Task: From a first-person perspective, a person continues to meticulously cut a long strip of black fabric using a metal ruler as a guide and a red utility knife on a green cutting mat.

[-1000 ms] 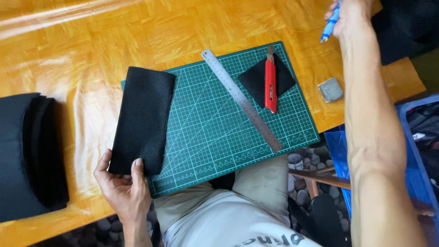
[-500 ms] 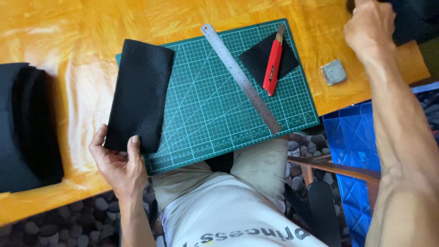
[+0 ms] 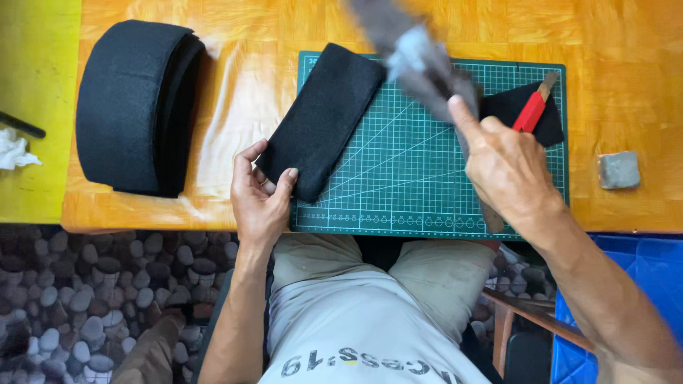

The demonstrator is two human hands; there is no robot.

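Observation:
My left hand [image 3: 260, 195] grips the near end of a folded black felt piece [image 3: 320, 117], which lies slanted over the left edge of a green cutting mat [image 3: 405, 178]. Over the middle of the mat, my right hand [image 3: 505, 171] holds a metal ruler [image 3: 420, 57]. The ruler is raised and blurred by motion, its far end pointing away from me. A red utility knife [image 3: 530, 110] rests on a small black felt scrap [image 3: 548, 124] at the mat's far right corner, just beyond my right hand.
A thick roll of black felt [image 3: 131, 107] lies on the orange wooden table [image 3: 242, 43] left of the mat. A small grey block [image 3: 619, 169] sits right of the mat. On a yellow surface [image 3: 35, 71] far left are crumpled white paper [image 3: 14, 151] and a dark stick.
My right hand came back from the table's far right corner to the mat and took up the ruler, which has lifted off the mat. My left hand stays on the felt piece.

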